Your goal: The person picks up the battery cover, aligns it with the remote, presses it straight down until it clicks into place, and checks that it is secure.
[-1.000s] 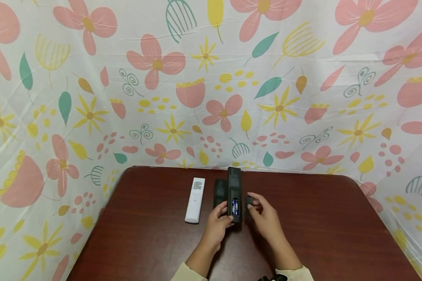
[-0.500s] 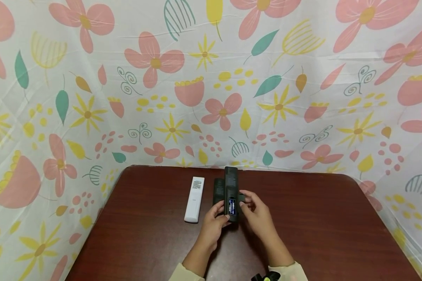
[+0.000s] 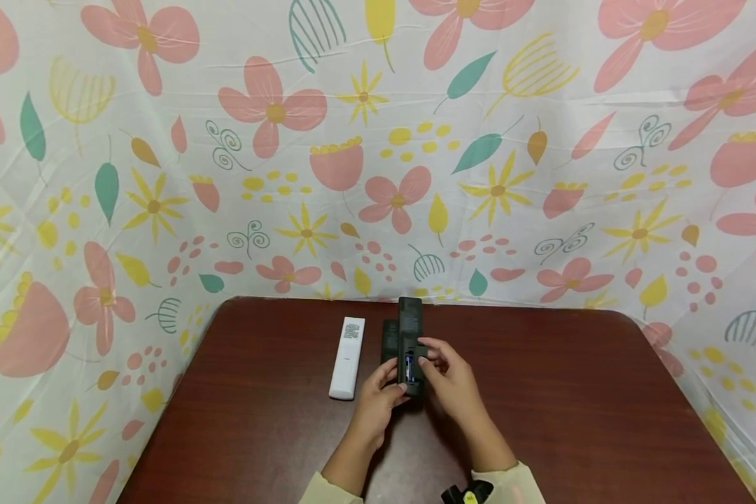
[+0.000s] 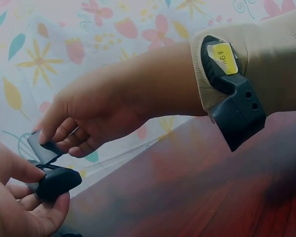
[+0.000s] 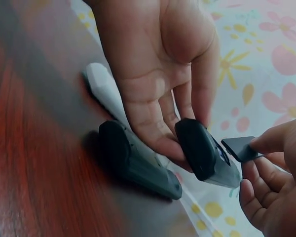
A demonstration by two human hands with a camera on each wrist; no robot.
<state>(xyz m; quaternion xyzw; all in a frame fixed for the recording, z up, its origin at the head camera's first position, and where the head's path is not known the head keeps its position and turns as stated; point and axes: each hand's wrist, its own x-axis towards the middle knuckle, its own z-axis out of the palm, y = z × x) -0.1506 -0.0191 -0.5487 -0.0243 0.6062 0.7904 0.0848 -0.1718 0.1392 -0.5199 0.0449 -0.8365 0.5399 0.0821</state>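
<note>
My left hand (image 3: 372, 407) grips a black remote control (image 3: 410, 320) near its lower end, back side up and raised above the table. Batteries (image 3: 409, 367) show in its uncovered compartment. Between thumb and fingers, my right hand (image 3: 456, 386) pinches the small black battery cover (image 5: 238, 148). In the right wrist view the cover is tilted at the compartment's edge, and I cannot tell whether it touches. From the left wrist camera, the cover (image 4: 43, 148) stands at an angle over the remote (image 4: 59, 182).
A second black remote (image 3: 388, 341) lies on the table, partly hidden behind the held one. Left of it lies a white remote (image 3: 347, 358), label side up. The brown table (image 3: 258, 392) backs onto a flowered cloth (image 3: 378, 168).
My right hand has brought the battery cover leftward, from beside the remote to over its compartment, now partly covering the batteries. The held remote has shifted slightly left in the head view.
</note>
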